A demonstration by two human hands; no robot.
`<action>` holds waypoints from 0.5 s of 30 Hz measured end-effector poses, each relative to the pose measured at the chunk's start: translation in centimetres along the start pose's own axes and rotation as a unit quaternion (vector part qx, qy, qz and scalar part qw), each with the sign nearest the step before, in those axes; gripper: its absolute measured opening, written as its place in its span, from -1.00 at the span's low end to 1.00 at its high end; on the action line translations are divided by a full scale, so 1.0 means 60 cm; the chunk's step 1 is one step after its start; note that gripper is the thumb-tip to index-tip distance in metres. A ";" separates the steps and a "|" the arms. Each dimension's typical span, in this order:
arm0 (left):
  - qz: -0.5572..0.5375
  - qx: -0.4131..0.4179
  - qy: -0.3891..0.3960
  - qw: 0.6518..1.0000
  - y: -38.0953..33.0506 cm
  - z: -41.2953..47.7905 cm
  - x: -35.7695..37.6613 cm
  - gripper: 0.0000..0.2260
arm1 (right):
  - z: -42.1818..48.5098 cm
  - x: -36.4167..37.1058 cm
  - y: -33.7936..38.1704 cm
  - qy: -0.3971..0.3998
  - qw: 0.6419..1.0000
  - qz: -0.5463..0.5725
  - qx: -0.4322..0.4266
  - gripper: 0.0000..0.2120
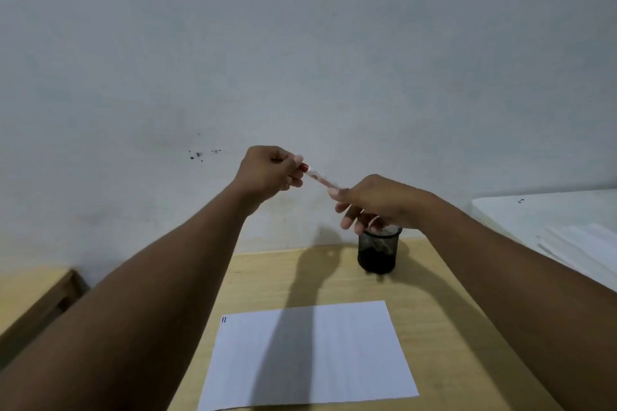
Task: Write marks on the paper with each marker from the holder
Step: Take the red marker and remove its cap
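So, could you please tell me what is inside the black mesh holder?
Through the holder's mesh, pale slanted shafts show faintly, likely markers. The right hand covers its opening, so their number stays unclear.

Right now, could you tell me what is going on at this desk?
A person holds a red marker in the air with both hands: the left hand grips the capped end, the right hand the other end, above the black mesh holder. The paper lies flat on the wooden table with two small marks in its far left corner.
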State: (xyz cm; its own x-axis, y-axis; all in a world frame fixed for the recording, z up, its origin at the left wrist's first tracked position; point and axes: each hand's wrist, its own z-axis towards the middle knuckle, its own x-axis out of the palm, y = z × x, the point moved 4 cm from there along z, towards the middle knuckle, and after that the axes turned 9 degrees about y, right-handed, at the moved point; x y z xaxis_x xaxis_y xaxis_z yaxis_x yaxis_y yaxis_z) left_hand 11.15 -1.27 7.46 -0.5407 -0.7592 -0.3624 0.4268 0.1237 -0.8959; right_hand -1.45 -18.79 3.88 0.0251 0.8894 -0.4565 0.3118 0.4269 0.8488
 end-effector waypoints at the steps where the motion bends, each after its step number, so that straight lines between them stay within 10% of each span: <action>1: -0.024 -0.009 0.006 1.000 0.003 -0.016 -0.016 -0.77 | 0.004 0.028 0.008 0.033 0.999 0.040 0.004 -0.38; 9: -0.096 -0.092 0.025 0.991 0.078 -0.143 -0.124 -0.81 | 0.061 0.233 0.024 0.004 0.870 0.490 -0.050 -0.47; 15: -0.165 -0.156 -0.003 0.974 0.190 -0.241 -0.149 -0.88 | 0.085 0.338 0.022 0.002 0.867 0.494 -0.065 -0.80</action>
State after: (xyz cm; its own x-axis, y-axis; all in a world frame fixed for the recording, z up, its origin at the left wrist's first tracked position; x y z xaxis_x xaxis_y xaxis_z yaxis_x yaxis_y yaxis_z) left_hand 10.34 16.17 -3.23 -0.6070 -0.7936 -0.0410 -0.0108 0.0598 -0.9982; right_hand 4.32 -1.03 -5.59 0.2154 0.8321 0.5111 0.0302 -0.5289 0.8482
